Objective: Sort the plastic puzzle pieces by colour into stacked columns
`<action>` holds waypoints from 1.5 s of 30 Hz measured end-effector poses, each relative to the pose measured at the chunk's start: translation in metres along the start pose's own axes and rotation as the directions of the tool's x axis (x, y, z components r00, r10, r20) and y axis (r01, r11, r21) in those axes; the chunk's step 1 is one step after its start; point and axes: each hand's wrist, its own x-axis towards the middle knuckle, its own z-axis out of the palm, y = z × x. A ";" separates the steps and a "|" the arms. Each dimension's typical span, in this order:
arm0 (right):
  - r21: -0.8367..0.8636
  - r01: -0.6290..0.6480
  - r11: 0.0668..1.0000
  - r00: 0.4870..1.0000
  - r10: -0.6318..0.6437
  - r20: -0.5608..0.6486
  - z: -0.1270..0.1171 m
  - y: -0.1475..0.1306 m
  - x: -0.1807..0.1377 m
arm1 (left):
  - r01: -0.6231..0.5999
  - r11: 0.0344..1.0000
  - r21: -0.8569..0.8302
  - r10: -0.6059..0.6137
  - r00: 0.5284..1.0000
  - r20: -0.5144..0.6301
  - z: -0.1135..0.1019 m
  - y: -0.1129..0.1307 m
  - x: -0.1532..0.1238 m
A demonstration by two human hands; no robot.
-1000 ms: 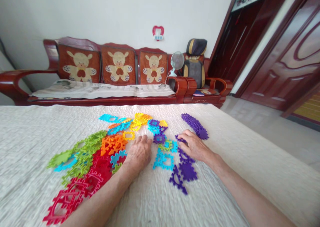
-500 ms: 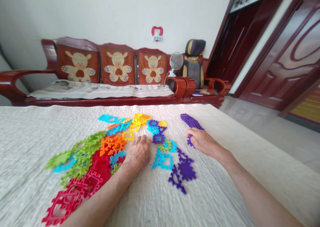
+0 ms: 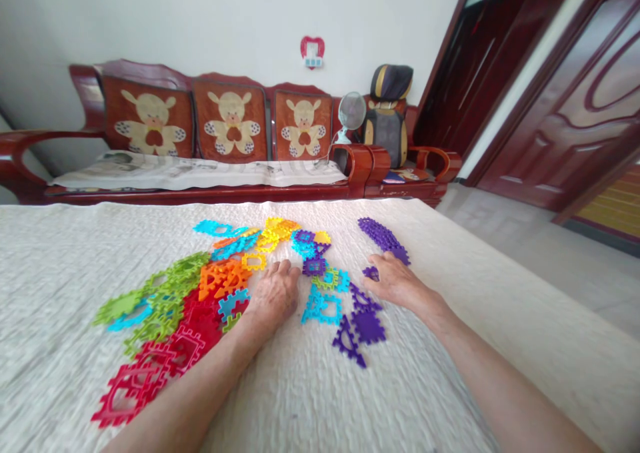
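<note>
Surface: white quilted bedspread (image 3: 320, 400), loose plastic interlocking tiles spread over the middle.
Left hand (image 3: 273, 296): lay palm down, fingers loosely together and flat, tips by the small purple tile (image 3: 314, 265). Held nothing. Barely shifted across the last second.
Right hand (image 3: 395, 281): palm down, fingers curled narrow, covering the near end of the purple stack (image 3: 383, 235). One small purple piece (image 3: 371, 272) sat at its fingertips; could not tell if it was pinched or only touched.
Change: a second earlier the right hand rested among the loose purple tiles (image 3: 364, 323) nearer the person; half a second earlier it had lifted toward the stack with a purple piece under the fingers. Now it was down at the stack's near end.
Reading: looks like a purple piece was being carried to the purple row, so colour sorting was under way, purple side partly done. That is a judgement, not something seen.
Purple left loose: three or four pieces, just beside the right wrist, apart from the stack.
Other colours: green tiles (image 3: 165, 300) far left, red tiles (image 3: 165, 360) near the left forearm, orange tiles (image 3: 223, 278), yellow tiles (image 3: 277, 230), cyan frame (image 3: 323, 306) between the hands. Mixed and overlapping.
Background: wooden bench (image 3: 200, 186) with bear cushions, dark wooden doors (image 3: 575, 106) at right.
</note>
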 end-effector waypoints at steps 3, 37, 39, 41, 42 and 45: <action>-0.031 -0.044 0.999 0.998 0.045 0.042 -0.003 -0.006 -0.004 | 0.004 1.000 0.010 -0.004 1.000 0.009 0.000 0.000 0.000; 0.342 -0.195 0.919 0.773 0.359 -0.524 0.043 0.059 0.015 | -0.002 1.000 0.031 0.001 1.000 0.023 0.003 -0.002 0.002; 0.329 -0.207 0.921 0.780 0.359 -0.512 0.042 0.058 0.015 | 0.000 1.000 0.029 0.000 1.000 0.016 0.002 -0.002 0.002; 0.321 -0.224 0.920 0.788 0.365 -0.496 0.041 0.056 0.014 | 0.001 1.000 0.027 -0.001 1.000 0.014 0.001 -0.002 0.002; 0.318 -0.237 0.918 0.793 0.372 -0.482 0.041 0.056 0.014 | 0.002 1.000 0.026 -0.002 1.000 0.016 0.001 -0.002 0.002; 0.308 -0.282 0.909 0.810 0.397 -0.431 0.040 0.054 0.015 | 0.006 1.000 0.015 -0.007 1.000 0.030 0.000 -0.001 0.002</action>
